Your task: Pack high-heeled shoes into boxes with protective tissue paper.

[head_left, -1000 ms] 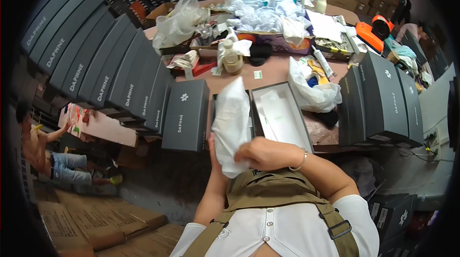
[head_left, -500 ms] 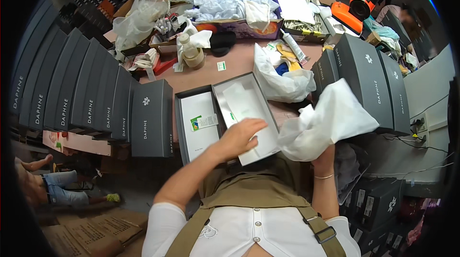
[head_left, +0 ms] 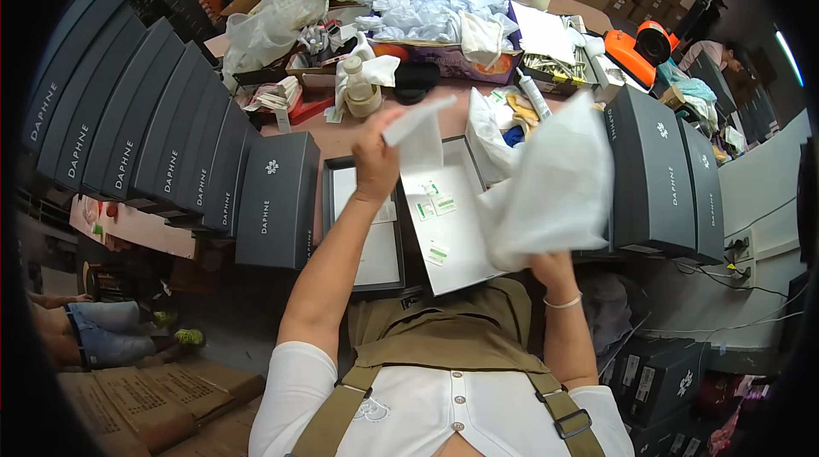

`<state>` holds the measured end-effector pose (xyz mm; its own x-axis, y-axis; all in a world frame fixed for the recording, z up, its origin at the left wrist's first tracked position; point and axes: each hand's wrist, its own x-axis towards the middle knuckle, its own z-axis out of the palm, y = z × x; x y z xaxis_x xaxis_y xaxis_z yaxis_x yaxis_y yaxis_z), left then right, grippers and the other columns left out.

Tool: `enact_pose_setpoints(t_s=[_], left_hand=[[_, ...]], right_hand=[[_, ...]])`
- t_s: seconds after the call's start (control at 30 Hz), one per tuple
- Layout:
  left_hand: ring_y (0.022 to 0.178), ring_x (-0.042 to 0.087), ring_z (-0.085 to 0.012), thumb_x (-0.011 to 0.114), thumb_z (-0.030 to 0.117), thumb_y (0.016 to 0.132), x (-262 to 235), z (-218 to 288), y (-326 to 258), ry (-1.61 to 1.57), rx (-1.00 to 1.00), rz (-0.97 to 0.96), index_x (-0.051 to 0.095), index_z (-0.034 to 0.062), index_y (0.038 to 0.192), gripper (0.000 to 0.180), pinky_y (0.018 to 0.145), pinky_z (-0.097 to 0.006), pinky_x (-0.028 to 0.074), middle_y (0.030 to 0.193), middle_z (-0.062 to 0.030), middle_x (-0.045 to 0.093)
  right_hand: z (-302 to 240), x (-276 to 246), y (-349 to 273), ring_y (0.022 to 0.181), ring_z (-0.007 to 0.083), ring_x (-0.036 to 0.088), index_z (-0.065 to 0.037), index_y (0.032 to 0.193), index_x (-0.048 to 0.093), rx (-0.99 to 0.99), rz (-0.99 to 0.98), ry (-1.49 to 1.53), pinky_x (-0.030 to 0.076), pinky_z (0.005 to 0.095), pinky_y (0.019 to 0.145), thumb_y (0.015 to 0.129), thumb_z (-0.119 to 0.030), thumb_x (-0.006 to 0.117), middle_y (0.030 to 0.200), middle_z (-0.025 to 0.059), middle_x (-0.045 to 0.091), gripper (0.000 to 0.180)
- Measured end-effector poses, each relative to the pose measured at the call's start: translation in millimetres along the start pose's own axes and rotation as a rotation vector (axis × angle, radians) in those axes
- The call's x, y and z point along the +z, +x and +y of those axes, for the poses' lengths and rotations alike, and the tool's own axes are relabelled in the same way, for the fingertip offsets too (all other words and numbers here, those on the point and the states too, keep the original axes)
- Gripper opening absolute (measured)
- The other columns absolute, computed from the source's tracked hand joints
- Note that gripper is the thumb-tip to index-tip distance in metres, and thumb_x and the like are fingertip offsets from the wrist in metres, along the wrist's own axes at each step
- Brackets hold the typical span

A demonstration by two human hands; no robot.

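Observation:
My left hand point(head_left: 376, 160) is closed on the edge of a thin white sheet point(head_left: 420, 135), lifted above the far end of an open white-lined box half point(head_left: 465, 263). Small green-and-white packets point(head_left: 436, 205) lie on that half's floor. A second box half point(head_left: 380, 263), grey outside and white inside, sits at its left, partly behind my left forearm. On the right, my right hand point(head_left: 554, 274) grips the lower end of a puffy white wrapped bundle point(head_left: 559, 180). The bundle hides my fingertips and covers the box's right edge; its contents do not show.
Upright dark grey shoe boxes point(head_left: 271, 201) line the left; more boxes point(head_left: 653, 171) stand at right. Behind are a white bag of scraps point(head_left: 488, 137), a pump bottle point(head_left: 358, 86), a carton of crumpled tissue point(head_left: 431, 9) and an orange device point(head_left: 631, 56). A person sits far left.
My left hand has risen up and left from the box with the white sheet, baring the green packets. The white bundle in my right hand has swung up and left.

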<state>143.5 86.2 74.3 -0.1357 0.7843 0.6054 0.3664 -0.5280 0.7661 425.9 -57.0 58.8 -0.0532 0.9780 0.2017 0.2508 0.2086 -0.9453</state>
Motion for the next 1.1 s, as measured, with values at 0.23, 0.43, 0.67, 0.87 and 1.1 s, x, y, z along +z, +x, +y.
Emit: enact_pose_setpoints(t_s=[0.23,0.43,0.67,0.87,1.1], left_hand=[[0.098,0.061,-0.0273,0.053,0.002,0.076,25,41,-21,0.307,0.505,-0.407,0.066,0.0052,0.099,0.026,0.082,-0.04,0.048,0.101,-0.0112,0.065],[0.074,0.065,-0.0317,0.059,0.01,0.07,54,-26,-139,0.491,0.353,-1.172,0.067,0.0066,0.071,0.008,0.068,-0.042,0.05,0.073,-0.0136,0.065],[0.121,0.049,-0.0328,0.056,0.024,0.073,44,-19,-107,0.548,0.29,-1.249,0.07,0.0016,0.083,0.028,0.108,-0.063,0.018,0.089,-0.0148,0.067],[0.107,0.056,-0.0348,0.052,0.024,0.077,46,-7,-86,0.426,-0.009,-1.379,0.069,-0.002,0.091,0.034,0.109,-0.064,0.014,0.097,-0.0191,0.066],[0.112,0.056,-0.0254,0.048,0.02,0.092,51,22,-102,-0.192,-0.284,-0.892,0.062,0.003,0.113,0.031,0.107,-0.051,0.029,0.113,-0.0132,0.062]], right_hand=[[86,113,0,0.073,0.0324,0.066,-0.001,0.09,0.06,-0.1,-0.666,-1.043,0.054,0.0424,0.064,0.081,-0.028,0.063,0.084,0.0164,0.064,0.029],[-51,62,-1,0.086,0.0382,0.062,0.004,0.109,0.054,-0.174,-0.4,-0.753,0.05,0.0418,0.075,0.079,-0.031,0.069,0.096,0.0204,0.062,0.048],[54,68,4,0.084,0.039,0.061,-0.002,0.116,0.057,0.049,-0.667,-0.757,0.048,0.046,0.074,0.082,-0.028,0.066,0.09,0.0201,0.064,0.044],[10,-33,105,0.108,0.0353,0.057,-0.009,0.123,0.053,-0.142,-0.219,-1.153,0.05,0.0419,0.087,0.079,-0.001,0.054,0.126,0.0198,0.053,0.044],[91,-75,179,0.097,0.0373,0.06,-0.008,0.102,0.061,0.39,-0.363,-1.321,0.052,0.0458,0.077,0.082,-0.007,0.052,0.107,0.02,0.06,0.022]])
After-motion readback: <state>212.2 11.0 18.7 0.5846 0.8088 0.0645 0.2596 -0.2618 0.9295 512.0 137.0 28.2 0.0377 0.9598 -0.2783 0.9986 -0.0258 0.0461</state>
